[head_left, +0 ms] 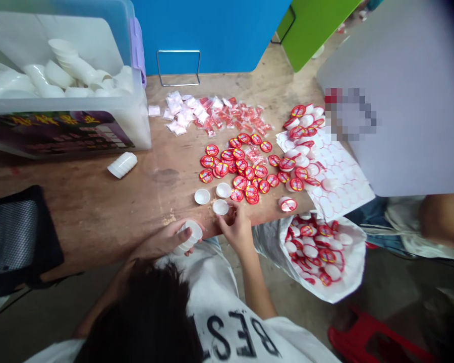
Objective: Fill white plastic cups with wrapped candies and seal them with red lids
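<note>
Stacked cups [192,231] partly behind the left hand [173,235], red stool [355,334] blurry.

From afar I saw a blue panel [212,30] with a wire stand [178,51], a green panel [310,35] near it, a black mesh object [17,229] and a red stool [357,327].

Passage at left centre, clutter to the right.
Bare table [162,194] runs between the tub [140,126] and lying cup stack [123,165] at left and the red discs [241,165]. A blue panel [212,35] and packets [215,116] block the far middle; three white cups [223,190] stand by the right hand [235,227], and lidded cups [286,164] crowd the right end.
</note>
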A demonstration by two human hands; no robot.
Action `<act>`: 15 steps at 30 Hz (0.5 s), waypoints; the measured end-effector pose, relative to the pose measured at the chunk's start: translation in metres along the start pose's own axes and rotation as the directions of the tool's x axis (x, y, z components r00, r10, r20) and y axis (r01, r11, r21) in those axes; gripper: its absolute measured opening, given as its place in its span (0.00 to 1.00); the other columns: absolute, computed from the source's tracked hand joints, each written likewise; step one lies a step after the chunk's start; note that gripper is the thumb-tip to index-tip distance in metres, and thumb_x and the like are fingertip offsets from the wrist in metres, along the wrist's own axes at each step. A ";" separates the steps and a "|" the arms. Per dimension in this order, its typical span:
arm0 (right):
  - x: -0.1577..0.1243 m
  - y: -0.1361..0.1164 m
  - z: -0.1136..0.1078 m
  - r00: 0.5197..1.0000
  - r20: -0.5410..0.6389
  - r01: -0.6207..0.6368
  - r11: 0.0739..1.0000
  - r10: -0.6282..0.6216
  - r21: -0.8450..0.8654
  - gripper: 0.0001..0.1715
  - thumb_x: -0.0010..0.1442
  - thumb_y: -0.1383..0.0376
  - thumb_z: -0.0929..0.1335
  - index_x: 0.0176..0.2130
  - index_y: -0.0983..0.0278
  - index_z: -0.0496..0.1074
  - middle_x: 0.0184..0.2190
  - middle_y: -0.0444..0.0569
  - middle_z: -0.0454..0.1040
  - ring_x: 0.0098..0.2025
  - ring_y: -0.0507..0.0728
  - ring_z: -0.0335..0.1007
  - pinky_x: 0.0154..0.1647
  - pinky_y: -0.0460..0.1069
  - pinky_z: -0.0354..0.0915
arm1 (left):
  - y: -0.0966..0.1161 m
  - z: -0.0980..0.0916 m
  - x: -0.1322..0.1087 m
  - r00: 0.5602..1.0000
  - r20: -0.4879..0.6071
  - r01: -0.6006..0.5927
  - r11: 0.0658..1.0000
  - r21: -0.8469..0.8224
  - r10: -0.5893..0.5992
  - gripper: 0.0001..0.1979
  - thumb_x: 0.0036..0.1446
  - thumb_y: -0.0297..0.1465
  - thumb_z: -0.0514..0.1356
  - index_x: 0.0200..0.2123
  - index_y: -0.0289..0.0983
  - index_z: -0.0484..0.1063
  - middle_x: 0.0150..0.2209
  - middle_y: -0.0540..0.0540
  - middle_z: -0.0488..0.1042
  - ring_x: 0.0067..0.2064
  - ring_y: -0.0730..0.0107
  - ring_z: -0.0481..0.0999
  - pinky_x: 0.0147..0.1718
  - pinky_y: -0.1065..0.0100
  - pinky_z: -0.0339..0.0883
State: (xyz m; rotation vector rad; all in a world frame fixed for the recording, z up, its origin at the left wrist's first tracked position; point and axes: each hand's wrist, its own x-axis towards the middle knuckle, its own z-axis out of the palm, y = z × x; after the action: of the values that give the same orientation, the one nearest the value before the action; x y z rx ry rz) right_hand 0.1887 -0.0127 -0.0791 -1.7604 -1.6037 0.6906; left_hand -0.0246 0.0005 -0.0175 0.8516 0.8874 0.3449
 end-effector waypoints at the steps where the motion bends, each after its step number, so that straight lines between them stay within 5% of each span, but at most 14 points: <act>1: -0.001 0.001 0.001 1.000 0.000 -0.015 1.000 0.015 -0.014 0.23 0.55 0.61 0.67 0.49 0.65 0.62 0.39 0.53 0.70 0.36 0.57 0.68 0.35 0.51 0.66 | 0.001 0.000 -0.001 1.000 0.009 -0.010 1.000 0.012 0.009 0.34 0.46 0.58 0.56 0.42 0.33 0.66 0.27 0.48 0.70 0.23 0.74 0.67 0.23 0.72 0.60; 6: -0.005 -0.012 -0.013 0.999 -0.033 0.021 0.999 -0.022 -0.035 0.26 0.55 0.60 0.69 0.51 0.64 0.62 0.41 0.53 0.70 0.37 0.57 0.67 0.40 0.53 0.66 | 0.012 0.002 -0.008 1.000 0.028 -0.014 0.986 0.166 0.009 0.32 0.51 0.52 0.57 0.51 0.35 0.64 0.30 0.48 0.72 0.32 0.67 0.71 0.32 0.69 0.64; 9: -0.010 -0.031 -0.028 0.998 -0.068 0.023 0.995 -0.017 0.095 0.20 0.56 0.59 0.68 0.48 0.63 0.65 0.38 0.51 0.71 0.34 0.55 0.66 0.37 0.51 0.65 | 0.013 0.007 -0.007 0.998 0.003 -0.058 0.967 0.248 0.059 0.30 0.51 0.46 0.59 0.54 0.37 0.61 0.34 0.47 0.73 0.36 0.66 0.72 0.34 0.68 0.65; 12: -0.016 -0.052 -0.037 0.983 0.178 -0.005 0.964 -0.044 0.266 0.12 0.60 0.58 0.66 0.42 0.62 0.69 0.29 0.45 0.71 0.28 0.53 0.65 0.30 0.47 0.63 | 0.008 0.014 -0.001 0.985 -0.062 -0.123 0.916 0.381 0.158 0.27 0.49 0.40 0.62 0.51 0.36 0.62 0.40 0.45 0.74 0.40 0.64 0.74 0.37 0.66 0.67; 15: -0.018 -0.067 -0.034 0.940 0.335 -0.020 0.965 -0.071 0.261 0.11 0.60 0.59 0.66 0.40 0.62 0.70 0.26 0.43 0.69 0.27 0.52 0.65 0.29 0.46 0.62 | 0.004 0.021 0.004 0.956 -0.152 -0.112 0.788 0.605 0.252 0.22 0.47 0.35 0.63 0.46 0.36 0.66 0.43 0.43 0.75 0.44 0.60 0.75 0.42 0.63 0.67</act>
State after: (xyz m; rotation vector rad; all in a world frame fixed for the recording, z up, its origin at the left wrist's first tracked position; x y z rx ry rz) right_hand 0.1688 -0.0314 -0.0064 -1.4812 -1.6630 1.1919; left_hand -0.0049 -0.0052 -0.0090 1.5139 1.1536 0.3414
